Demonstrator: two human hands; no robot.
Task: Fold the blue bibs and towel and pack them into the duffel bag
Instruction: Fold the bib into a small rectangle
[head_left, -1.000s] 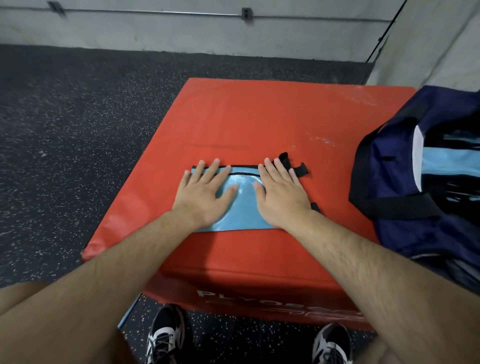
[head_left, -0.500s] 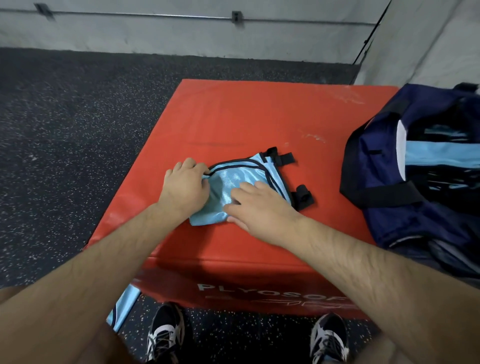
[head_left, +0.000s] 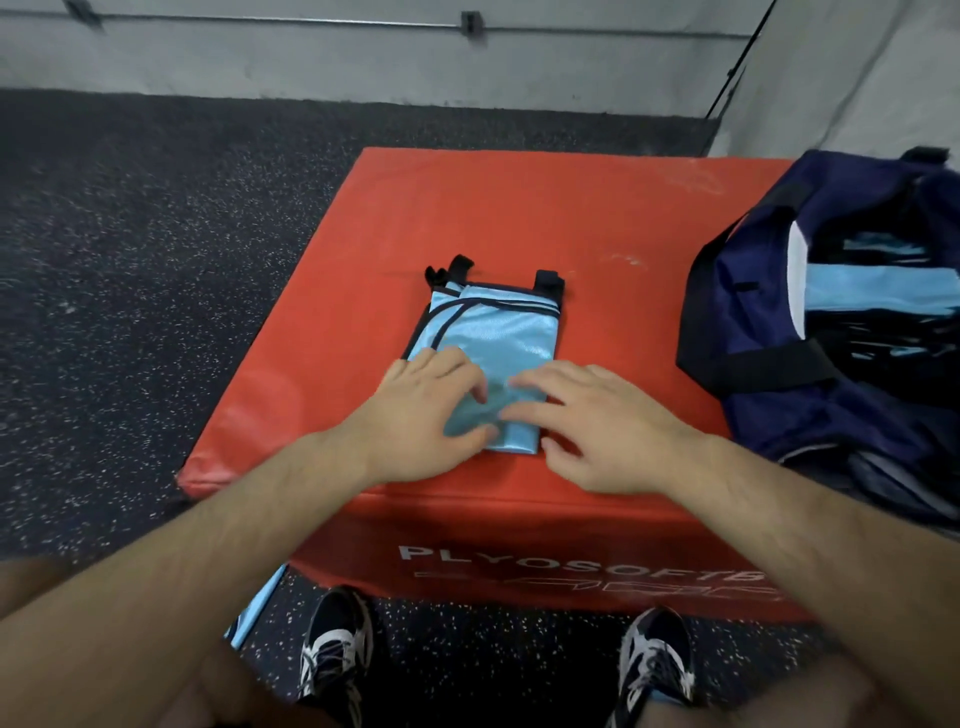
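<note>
The bib (head_left: 498, 338), light blue with dark edging, lies folded into a narrow oblong near the middle of the red padded surface (head_left: 519, 208), its black straps (head_left: 548, 280) sticking out at the far end. Both hands are at its near end. The left hand (head_left: 421, 415) sits on the near left corner with its fingers (head_left: 462, 379) curled onto the cloth and the thumb against the near edge, pinching that corner. The right hand (head_left: 597, 431) lies across the near right part, its fingers (head_left: 530, 387) stretched out fairly straight over the cloth and the thumb just off the near right corner; the hands are a little blurred.

To the right, on the same surface, stands the dark blue duffel bag (head_left: 769, 415), open at the top, with light blue cloth (head_left: 872, 291) showing inside. Below the surface's front edge are two dark shoes (head_left: 337, 644) on the speckled floor (head_left: 156, 234), and a strip of light blue fabric (head_left: 257, 608) beside the left leg.
</note>
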